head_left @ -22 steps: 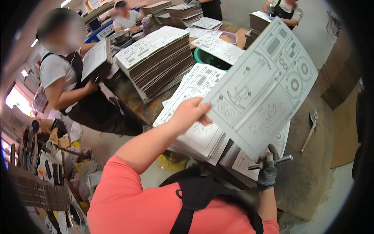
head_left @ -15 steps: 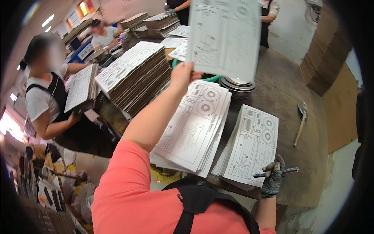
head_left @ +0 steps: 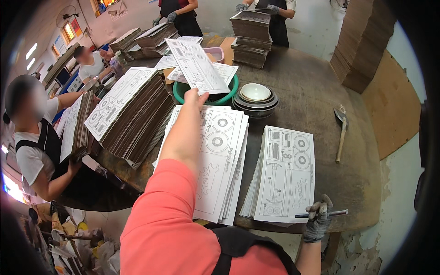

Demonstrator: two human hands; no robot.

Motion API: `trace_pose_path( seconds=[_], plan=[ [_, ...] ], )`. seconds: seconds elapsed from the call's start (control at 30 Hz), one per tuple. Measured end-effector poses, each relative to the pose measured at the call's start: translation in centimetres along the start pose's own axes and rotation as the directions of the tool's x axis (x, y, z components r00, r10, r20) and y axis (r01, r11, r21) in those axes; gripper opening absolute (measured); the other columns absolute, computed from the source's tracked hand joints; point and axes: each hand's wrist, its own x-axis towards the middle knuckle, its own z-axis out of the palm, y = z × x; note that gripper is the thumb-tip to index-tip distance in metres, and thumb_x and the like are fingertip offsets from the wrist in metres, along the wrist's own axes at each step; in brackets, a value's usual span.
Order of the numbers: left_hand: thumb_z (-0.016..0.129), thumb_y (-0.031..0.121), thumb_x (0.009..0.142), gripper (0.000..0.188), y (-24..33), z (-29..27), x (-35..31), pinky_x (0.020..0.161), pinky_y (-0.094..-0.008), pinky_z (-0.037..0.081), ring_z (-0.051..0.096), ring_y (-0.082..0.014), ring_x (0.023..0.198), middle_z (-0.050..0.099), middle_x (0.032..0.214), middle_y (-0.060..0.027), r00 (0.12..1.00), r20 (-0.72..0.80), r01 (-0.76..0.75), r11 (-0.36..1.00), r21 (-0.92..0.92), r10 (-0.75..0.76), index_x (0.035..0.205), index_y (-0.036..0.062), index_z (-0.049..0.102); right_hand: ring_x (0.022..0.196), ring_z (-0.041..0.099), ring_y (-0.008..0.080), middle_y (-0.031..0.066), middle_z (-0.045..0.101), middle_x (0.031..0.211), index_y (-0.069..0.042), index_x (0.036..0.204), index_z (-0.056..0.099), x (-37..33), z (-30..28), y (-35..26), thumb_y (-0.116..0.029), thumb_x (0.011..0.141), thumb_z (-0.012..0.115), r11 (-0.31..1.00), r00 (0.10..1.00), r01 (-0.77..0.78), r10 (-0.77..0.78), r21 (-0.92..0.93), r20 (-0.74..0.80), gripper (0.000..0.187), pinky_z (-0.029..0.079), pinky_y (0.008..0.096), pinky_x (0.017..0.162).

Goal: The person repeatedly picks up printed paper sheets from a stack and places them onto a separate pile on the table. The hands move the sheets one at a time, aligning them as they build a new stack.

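Workshop, round dark table (head_left: 311, 96) as landmark. On it: tall sheet stack (head_left: 133, 114) at left, two printed stacks near front edge, green basin (head_left: 183, 94), bowls (head_left: 255, 97), hammer (head_left: 341, 130) at right. Left hand (head_left: 196, 97) pinches a sheet (head_left: 197, 66) above the basin. Gloved right hand (head_left: 317, 220), fingers curled around a pen (head_left: 323, 213), at front edge.

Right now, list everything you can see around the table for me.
Held sheet: one, white printed card, raised over the green basin.
Green basin: one, table centre.
Metal bowls: a nested stack, grey, right of the basin.
Near card stacks: two, white; one under the left arm, one at the front edge.
Tall card stack: one, brown edges, table left.
Far stacks: several, table's far side.
Hammer: one, wooden handle, table right.
Pink tub: one, behind the basin.
Co-workers: four, around the table.
Left hand: bare, grip on the held sheet.
Right hand: grey glove, grip on a thin metal tool.
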Motion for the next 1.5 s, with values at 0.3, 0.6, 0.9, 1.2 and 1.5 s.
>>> trace_pose_path(
  seconds=[0.3,0.6,0.9,1.2,1.5],
  plan=[
    [0.048,0.011,0.085,0.038,10.6,-1.1,-8.2,0.072,-0.0285,0.046,0.055,-0.0191,0.094,0.053,0.109,-0.0105,0.954,0.109,-0.288,0.765,0.576,0.278,0.121,0.0004,0.044,0.05,0.049,0.0088,0.0061,0.057,0.069,-0.002,0.108,0.051,1.2,0.1,2.5,-0.024,0.082,0.062,0.996,0.998,-0.031,0.026,0.082,0.064,0.035,0.05,0.0268,0.057],
    [0.063,0.021,0.076,0.051,-11.8,5.9,-26.6,0.099,-0.0364,0.033,0.039,-0.029,0.12,0.041,0.131,-0.0137,0.398,0.825,-0.896,0.023,0.443,-0.401,0.122,0.0073,0.047,0.092,0.052,0.0196,0.0089,0.053,0.096,-0.005,0.1,0.054,1.7,-0.7,9.9,-0.016,0.083,0.053,0.924,0.97,0.202,-0.144,-0.324,0.197,0.02,0.044,0.0357,0.081],
    [0.049,0.026,0.084,0.042,-25.8,3.0,-26.0,0.105,-0.0405,0.023,0.032,-0.029,0.127,0.038,0.135,-0.0116,0.49,0.843,-0.856,-0.307,0.417,-0.221,0.123,0.0098,0.046,0.088,0.054,0.0221,0.0066,0.057,0.074,-0.009,0.068,0.052,1.3,-1.0,8.2,-0.022,0.081,0.061,0.984,0.892,0.151,-0.094,-0.096,0.442,0.02,0.031,0.0391,0.098],
    [0.039,0.017,0.087,0.042,-26.4,2.9,-25.0,0.107,-0.0384,0.019,0.029,-0.0253,0.129,0.036,0.136,-0.0139,0.616,0.775,-0.769,-0.322,0.552,-0.141,0.126,0.0004,0.041,0.059,0.044,0.0156,0.0023,0.044,0.054,-0.009,0.058,0.043,10.6,3.7,10.1,-0.028,0.083,0.057,0.965,0.948,0.129,-0.187,0.227,0.259,0.034,0.03,0.0431,0.1],
    [0.047,0.014,0.083,0.04,-27.1,2.3,-25.0,0.104,-0.0407,0.025,0.035,-0.0283,0.124,0.04,0.132,-0.0156,0.566,0.823,-0.781,-0.349,0.517,-0.047,0.121,-0.0002,0.044,0.067,0.049,0.0156,0.0011,0.051,0.062,-0.008,0.066,0.051,11.3,4.2,11.6,-0.036,0.077,0.066,0.998,0.972,-0.012,0.027,-0.065,0.232,0.034,0.029,0.0451,0.1]
  ],
)
